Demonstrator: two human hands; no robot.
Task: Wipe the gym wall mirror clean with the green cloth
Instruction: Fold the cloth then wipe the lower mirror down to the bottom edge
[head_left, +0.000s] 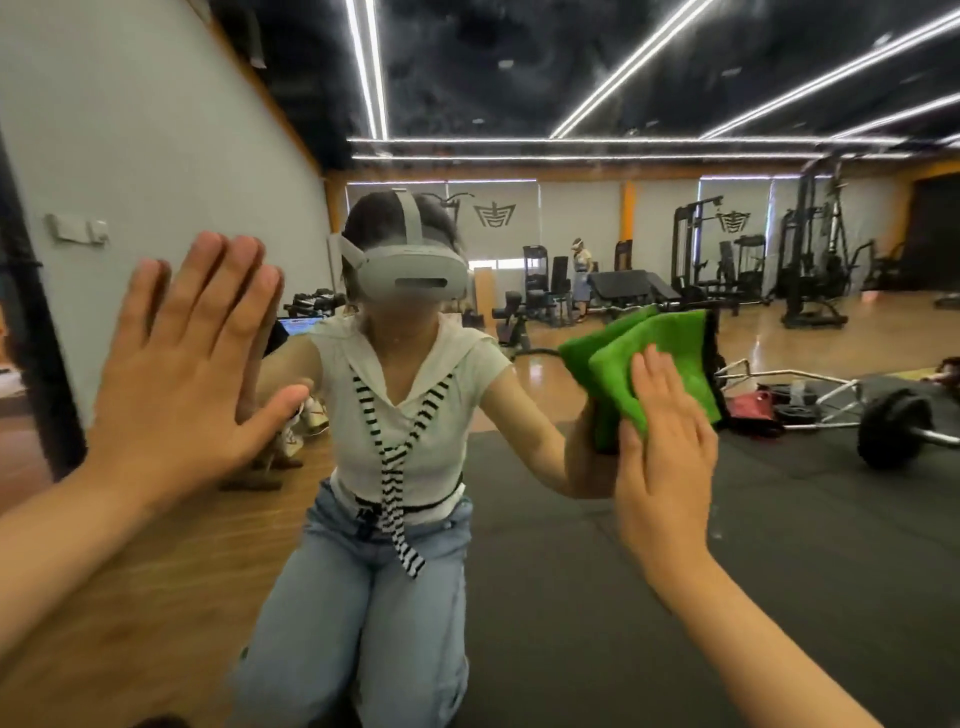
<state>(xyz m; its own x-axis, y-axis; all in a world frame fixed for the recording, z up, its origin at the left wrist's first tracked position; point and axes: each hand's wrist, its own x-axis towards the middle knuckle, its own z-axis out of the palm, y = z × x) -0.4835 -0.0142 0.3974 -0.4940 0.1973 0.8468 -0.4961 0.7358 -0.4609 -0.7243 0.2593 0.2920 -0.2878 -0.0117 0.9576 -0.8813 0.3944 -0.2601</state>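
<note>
The wall mirror fills nearly the whole view and reflects the gym and my own kneeling figure. My left hand lies flat on the glass at the left, fingers straight and spread upward. My right hand presses the folded green cloth against the mirror at the right with straight fingers. The cloth sticks out above and to the left of the fingers. Its reflection merges with it on the glass.
The mirror's dark left edge runs down the far left. In the reflection are a wooden floor, a black mat, a barbell, weight machines and another person standing far back.
</note>
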